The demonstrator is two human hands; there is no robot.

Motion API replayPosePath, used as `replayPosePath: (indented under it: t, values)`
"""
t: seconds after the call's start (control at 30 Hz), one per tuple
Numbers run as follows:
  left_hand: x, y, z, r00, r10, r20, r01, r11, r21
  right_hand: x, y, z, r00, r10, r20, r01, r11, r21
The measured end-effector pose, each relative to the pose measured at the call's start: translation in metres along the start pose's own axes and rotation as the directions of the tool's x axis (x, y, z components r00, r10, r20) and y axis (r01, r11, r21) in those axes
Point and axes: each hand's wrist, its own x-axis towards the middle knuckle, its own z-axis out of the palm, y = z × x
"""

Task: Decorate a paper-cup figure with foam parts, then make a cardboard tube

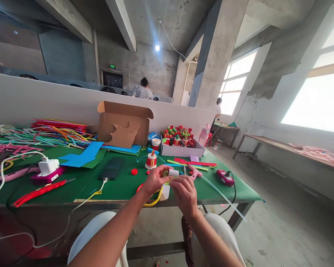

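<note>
Above the table's front edge, my left hand pinches a small white and yellow-green paper roll between thumb and fingers. My right hand is close against it, fingers bent and tips together just under the roll; what they pinch is too small to make out. Beyond my hands stands a red and white paper cup with a blue roll on top and dark green coiled pipe cleaners at its sides. A red round cap lies to its left. Below my left hand is a yellow and red loop, partly covered.
A pink glue gun with a long clear stick lies right of my hands, near a magenta power socket. A white box holds finished cup figures. Left are pipe cleaners, a phone and red-handled cutter.
</note>
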Motion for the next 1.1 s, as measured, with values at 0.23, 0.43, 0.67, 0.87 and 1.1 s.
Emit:
replayPosePath:
  t: [0.23, 0.43, 0.67, 0.87, 1.1]
  values:
    - [-0.004, 0.003, -0.002, 0.985, 0.123, 0.124, -0.141, 0.978, 0.151, 0.010, 0.013, -0.003, 0.825, 0.566, 0.005, -0.551, 0.801, 0.234]
    - [-0.010, 0.009, -0.004, 0.957, 0.121, 0.262, -0.167, 0.973, 0.159, 0.020, 0.016, -0.014, 0.487, 0.708, 0.512, -0.826, 0.181, 0.534]
    - [-0.009, 0.015, -0.010, 0.984, 0.133, 0.117, -0.151, 0.974, 0.169, 0.023, 0.019, -0.002, 0.430, 0.766, 0.477, -0.778, 0.046, 0.626]
    - [-0.001, 0.004, -0.010, 0.992, 0.095, -0.082, -0.086, 0.991, 0.106, 0.025, 0.019, 0.019, 0.645, 0.759, 0.093, -0.623, 0.451, 0.639]
    - [-0.002, -0.007, 0.004, 0.995, 0.093, 0.028, -0.093, 0.996, 0.008, 0.008, 0.007, 0.029, 0.700, 0.713, 0.021, -0.538, 0.509, 0.672]
